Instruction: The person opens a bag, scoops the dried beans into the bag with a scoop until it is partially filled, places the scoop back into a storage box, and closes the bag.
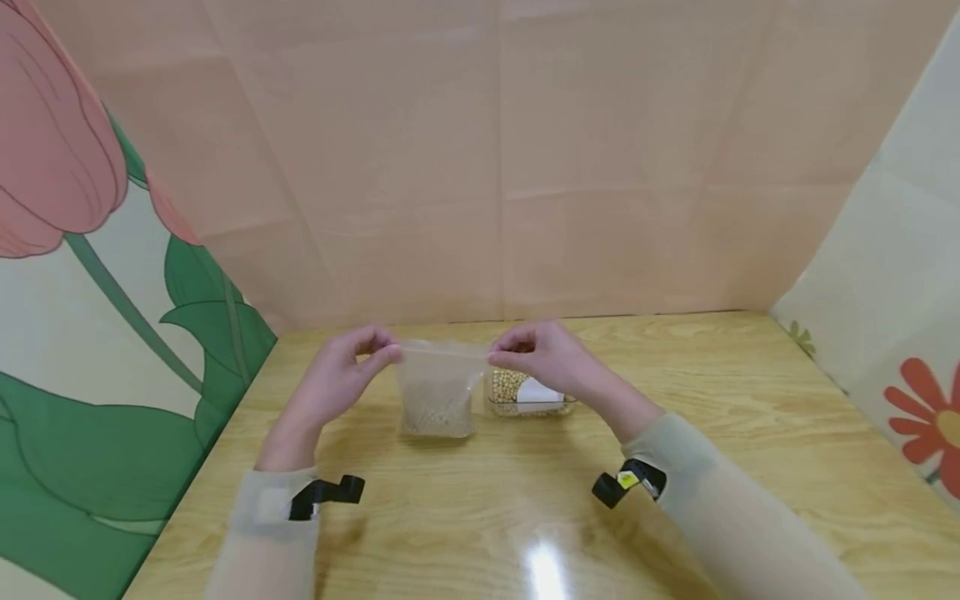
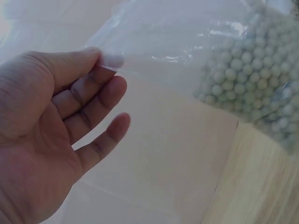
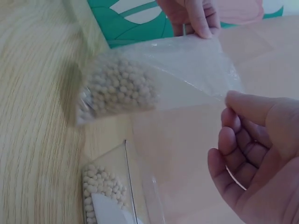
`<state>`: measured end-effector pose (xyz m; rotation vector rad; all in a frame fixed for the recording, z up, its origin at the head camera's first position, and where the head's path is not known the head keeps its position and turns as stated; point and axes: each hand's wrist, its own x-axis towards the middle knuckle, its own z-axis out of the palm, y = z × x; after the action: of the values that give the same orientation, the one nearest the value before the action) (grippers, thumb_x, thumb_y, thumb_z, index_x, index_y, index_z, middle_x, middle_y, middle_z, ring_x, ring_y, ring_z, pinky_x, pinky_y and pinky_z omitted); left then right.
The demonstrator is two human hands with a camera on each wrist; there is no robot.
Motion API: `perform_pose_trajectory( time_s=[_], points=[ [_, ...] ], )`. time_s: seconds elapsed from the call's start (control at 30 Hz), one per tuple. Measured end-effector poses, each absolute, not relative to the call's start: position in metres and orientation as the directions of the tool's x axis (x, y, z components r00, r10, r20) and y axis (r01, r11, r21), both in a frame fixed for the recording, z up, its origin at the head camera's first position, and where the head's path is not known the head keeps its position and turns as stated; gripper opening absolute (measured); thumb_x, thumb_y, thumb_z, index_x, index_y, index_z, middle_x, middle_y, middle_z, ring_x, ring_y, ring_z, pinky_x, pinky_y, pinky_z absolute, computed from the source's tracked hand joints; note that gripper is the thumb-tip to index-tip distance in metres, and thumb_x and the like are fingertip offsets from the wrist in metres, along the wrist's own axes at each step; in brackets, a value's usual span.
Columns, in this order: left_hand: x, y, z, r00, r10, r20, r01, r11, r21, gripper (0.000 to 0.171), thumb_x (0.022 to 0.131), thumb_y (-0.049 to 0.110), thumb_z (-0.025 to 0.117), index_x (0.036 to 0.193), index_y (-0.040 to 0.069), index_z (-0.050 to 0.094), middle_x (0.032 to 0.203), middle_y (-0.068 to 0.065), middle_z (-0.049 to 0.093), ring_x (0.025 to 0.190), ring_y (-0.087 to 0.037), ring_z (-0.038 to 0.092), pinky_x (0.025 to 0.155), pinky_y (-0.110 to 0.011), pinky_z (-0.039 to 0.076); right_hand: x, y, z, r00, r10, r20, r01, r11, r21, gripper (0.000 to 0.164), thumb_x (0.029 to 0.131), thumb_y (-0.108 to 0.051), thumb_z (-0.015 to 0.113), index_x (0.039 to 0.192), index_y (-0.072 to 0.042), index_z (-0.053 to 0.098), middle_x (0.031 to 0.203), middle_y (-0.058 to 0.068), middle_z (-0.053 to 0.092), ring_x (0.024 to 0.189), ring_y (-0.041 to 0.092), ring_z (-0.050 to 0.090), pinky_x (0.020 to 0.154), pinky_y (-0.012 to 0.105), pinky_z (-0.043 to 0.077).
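Note:
A clear plastic zip bag (image 1: 437, 392) hangs upright between the two hands, with small round pale beans (image 2: 252, 70) gathered in its lower part. My left hand (image 1: 341, 371) pinches the bag's top left corner between thumb and index finger. At the opposite top corner, my right hand (image 1: 551, 354) pinches the plastic the same way, its other fingers loosely bent. Behind the right hand stands a clear plastic box (image 1: 525, 408) of similar beans with a white label, partly hidden by that hand. Whether the bag's top edge is sealed, I cannot tell.
The wooden table (image 1: 465, 517) runs back to a creased pinkish cloth backdrop (image 1: 495, 167). A flower-printed panel (image 1: 90, 333) borders the left side, and another printed panel (image 1: 900, 317) the right. Each wrist carries a small black camera mount (image 1: 322, 493).

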<state>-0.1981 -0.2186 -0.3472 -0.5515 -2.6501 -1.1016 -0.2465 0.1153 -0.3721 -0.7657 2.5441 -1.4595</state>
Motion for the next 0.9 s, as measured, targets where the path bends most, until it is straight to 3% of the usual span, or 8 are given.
perform_pose_trajectory(
  time_s=[0.27, 0.63, 0.77, 0.9],
  points=[
    [-0.217, -0.22, -0.37, -0.957, 0.195, 0.213, 0.288, 0.667, 0.687, 0.017, 0.114, 0.027, 0.064, 0.113, 0.012, 0.073, 0.112, -0.005, 0.075, 0.111, -0.026, 0.069, 0.099, -0.052, 0.053, -0.264, 0.106, -0.388, -0.871, -0.483, 0.093, -0.34, 0.455, -0.823, 0.018, 0.107, -0.031, 0.075, 0.116, -0.017, 0.083, 0.112, -0.001, 0.079, 0.108, 0.025, 0.072, 0.093, 0.044, 0.057],
    [-0.25, -0.21, -0.386, -0.962, 0.129, 0.241, 0.261, 0.691, 0.674, 0.017, 0.113, 0.023, 0.065, 0.112, 0.008, 0.074, 0.11, -0.01, 0.076, 0.109, -0.03, 0.07, 0.101, -0.053, 0.054, -0.289, 0.093, -0.395, -0.919, -0.381, 0.097, -0.301, 0.521, -0.799, 0.02, 0.106, -0.03, 0.076, 0.116, -0.015, 0.084, 0.115, 0.003, 0.08, 0.109, 0.024, 0.072, 0.097, 0.047, 0.056],
    [-0.26, -0.207, -0.39, -0.963, 0.123, 0.238, 0.248, 0.743, 0.621, 0.017, 0.113, 0.02, 0.064, 0.113, 0.006, 0.074, 0.109, -0.012, 0.075, 0.105, -0.032, 0.07, 0.098, -0.053, 0.055, -0.297, 0.087, -0.4, -0.924, -0.364, 0.118, -0.313, 0.543, -0.779, 0.02, 0.107, -0.026, 0.075, 0.116, -0.011, 0.084, 0.117, 0.005, 0.08, 0.111, 0.026, 0.073, 0.098, 0.047, 0.057],
    [-0.265, -0.203, -0.393, -0.965, 0.138, 0.223, 0.236, 0.828, 0.508, 0.029, 0.113, 0.018, 0.061, 0.136, 0.002, 0.069, 0.132, -0.018, 0.073, 0.12, -0.038, 0.069, 0.103, -0.056, 0.053, -0.302, 0.087, -0.407, -0.919, -0.362, 0.157, -0.363, 0.619, -0.696, 0.025, 0.11, -0.023, 0.069, 0.127, -0.009, 0.082, 0.123, 0.007, 0.08, 0.116, 0.027, 0.073, 0.101, 0.048, 0.057]
  ],
)
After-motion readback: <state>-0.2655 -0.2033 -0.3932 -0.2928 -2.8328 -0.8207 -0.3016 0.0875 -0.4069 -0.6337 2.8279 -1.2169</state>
